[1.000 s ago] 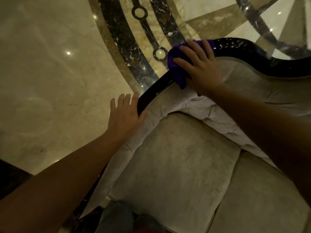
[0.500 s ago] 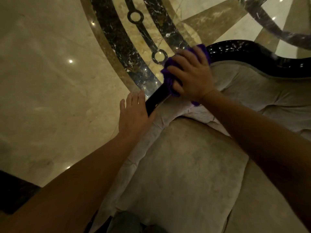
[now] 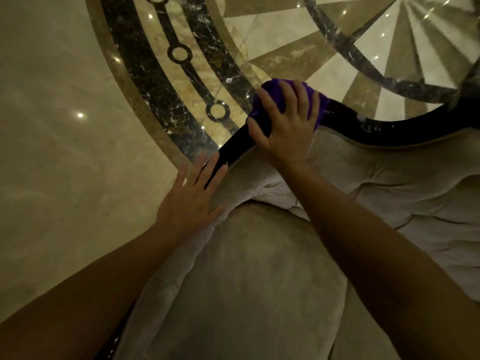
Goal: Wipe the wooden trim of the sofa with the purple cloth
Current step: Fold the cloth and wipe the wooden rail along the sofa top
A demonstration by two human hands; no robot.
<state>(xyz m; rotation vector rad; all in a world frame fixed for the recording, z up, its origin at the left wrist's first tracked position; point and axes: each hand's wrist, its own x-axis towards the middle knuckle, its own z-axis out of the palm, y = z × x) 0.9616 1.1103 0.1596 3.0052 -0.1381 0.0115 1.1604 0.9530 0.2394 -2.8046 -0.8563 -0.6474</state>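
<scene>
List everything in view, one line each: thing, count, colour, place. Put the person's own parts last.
purple cloth: one, purple, bunched on the curved top of the trim under the right hand.
wooden trim: one, glossy black, running along the sofa's upper edge from centre to right.
sofa: one, pale beige upholstery, centre and right.
cushion: one, beige, lower centre on the sofa.
floor: one, cream marble with dark inlaid bands and rings, left and top.
left hand: one, flat and open, fingers on the trim's lower end and the sofa edge.
right hand: one, pressed over the cloth on the trim.
</scene>
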